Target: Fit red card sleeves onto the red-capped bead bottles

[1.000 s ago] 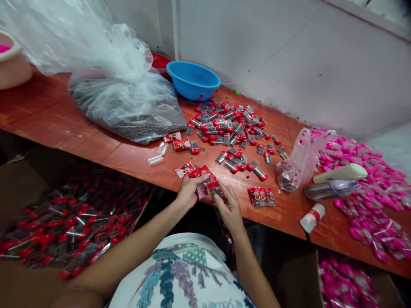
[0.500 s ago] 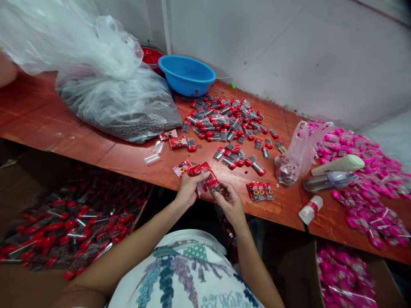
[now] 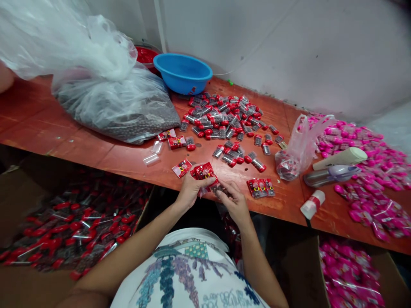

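Note:
At the table's front edge, my left hand [image 3: 190, 190] pinches a red printed packet [image 3: 203, 171] between thumb and fingers. My right hand [image 3: 233, 197] is closed at the packet's right side, its fingers on a small clear container with dark contents [image 3: 219, 188], partly hidden by the fingers. Just behind my left hand lies a flat red printed card [image 3: 182, 167]. Right of my right hand, several filled red packets [image 3: 260, 187] lie side by side. A cluster of small red-capped clear containers [image 3: 229, 154] rests beyond my hands.
A big clear bag of dark beads [image 3: 128, 111] stands left, by a blue basin [image 3: 183, 72]. Behind is a heap of red-capped containers [image 3: 221, 115]. A knotted plastic bag [image 3: 292, 154] and pink packets [image 3: 369, 205] lie right. Filled boxes [image 3: 393, 278] stand below the table.
The packet between my hands has turned a little and bunched closer to my left fingers. My right hand has shifted slightly rightward. The view has moved slightly.

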Motion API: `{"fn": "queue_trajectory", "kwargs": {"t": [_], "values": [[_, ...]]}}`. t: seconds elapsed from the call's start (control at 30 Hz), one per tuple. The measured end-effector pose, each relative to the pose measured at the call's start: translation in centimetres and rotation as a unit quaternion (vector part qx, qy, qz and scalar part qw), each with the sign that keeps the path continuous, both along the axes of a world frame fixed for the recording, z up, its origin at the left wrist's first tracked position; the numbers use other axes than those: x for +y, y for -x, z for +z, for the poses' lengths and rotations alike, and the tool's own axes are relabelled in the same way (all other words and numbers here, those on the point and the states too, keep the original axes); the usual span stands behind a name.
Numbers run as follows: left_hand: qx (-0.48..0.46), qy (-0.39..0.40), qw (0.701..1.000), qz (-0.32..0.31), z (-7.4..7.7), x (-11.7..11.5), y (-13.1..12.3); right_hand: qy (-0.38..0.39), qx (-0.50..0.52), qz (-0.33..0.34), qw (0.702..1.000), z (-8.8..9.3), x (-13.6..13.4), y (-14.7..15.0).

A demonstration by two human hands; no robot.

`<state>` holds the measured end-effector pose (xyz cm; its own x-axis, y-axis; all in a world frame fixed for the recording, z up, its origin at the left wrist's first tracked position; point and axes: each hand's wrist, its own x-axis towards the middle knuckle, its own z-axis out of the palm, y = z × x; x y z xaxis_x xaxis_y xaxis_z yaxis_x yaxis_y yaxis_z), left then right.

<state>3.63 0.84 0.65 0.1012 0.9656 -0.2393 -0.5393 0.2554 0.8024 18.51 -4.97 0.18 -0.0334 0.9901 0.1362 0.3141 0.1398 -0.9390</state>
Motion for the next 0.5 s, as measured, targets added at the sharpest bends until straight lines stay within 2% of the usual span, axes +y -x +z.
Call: {"fn": "queue_trajectory", "kwargs": {"t": [0.13, 0.33, 0.5], "values": [[0.029, -0.026, 0.999, 0.004, 0.36, -0.25, 0.09, -0.025, -0.053, -0.012, 0.998, 0.36, -0.4, 0.23], [0.039, -0.012, 0.999, -0.02, 0.58, -0.26, 0.15, 0.004, 0.033, -0.037, 0.999, 0.13, -0.51, 0.43], [0.051, -0.01, 0.997, -0.057, 0.39, 0.06, 0.28, 0.002, 0.023, -0.077, 0.997, -0.51, -0.51, 0.73]]}}
